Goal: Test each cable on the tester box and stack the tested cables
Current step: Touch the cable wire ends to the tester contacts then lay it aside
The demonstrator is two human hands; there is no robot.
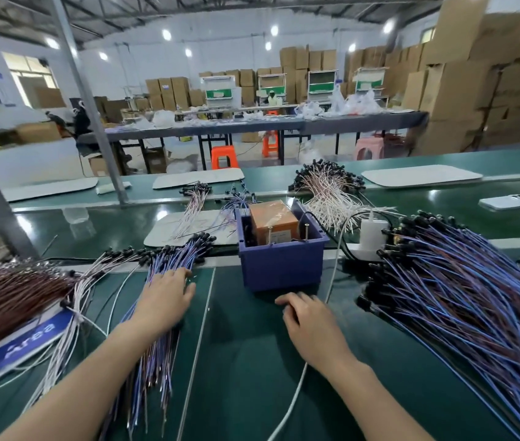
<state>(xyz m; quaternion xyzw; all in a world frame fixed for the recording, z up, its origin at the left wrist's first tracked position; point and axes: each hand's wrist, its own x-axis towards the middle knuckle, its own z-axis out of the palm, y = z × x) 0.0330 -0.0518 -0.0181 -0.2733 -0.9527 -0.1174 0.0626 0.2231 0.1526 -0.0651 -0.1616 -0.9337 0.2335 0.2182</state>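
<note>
Head view: left grip (166, 294) lies spread flat on the stacked cables (172, 256), keeping the pile tidy; right grip (303, 316) curls by the tester box (281, 268), contents unclear.

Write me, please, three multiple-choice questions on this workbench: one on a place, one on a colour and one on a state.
1. Where does the phone lie?
A. far right on the bench
B. on a stool
C. on a carton

2. What colour is the block inside the blue box?
A. green
B. orange
C. white

3. How is the left hand?
A. raised in the air
B. clenched in a fist
C. flat on a bundle of cables

Answers: 1 A, it lies on the green surface at far right; 2 B, orange shows above the rim; 3 C, its straight fingers rest on the wires.
</note>
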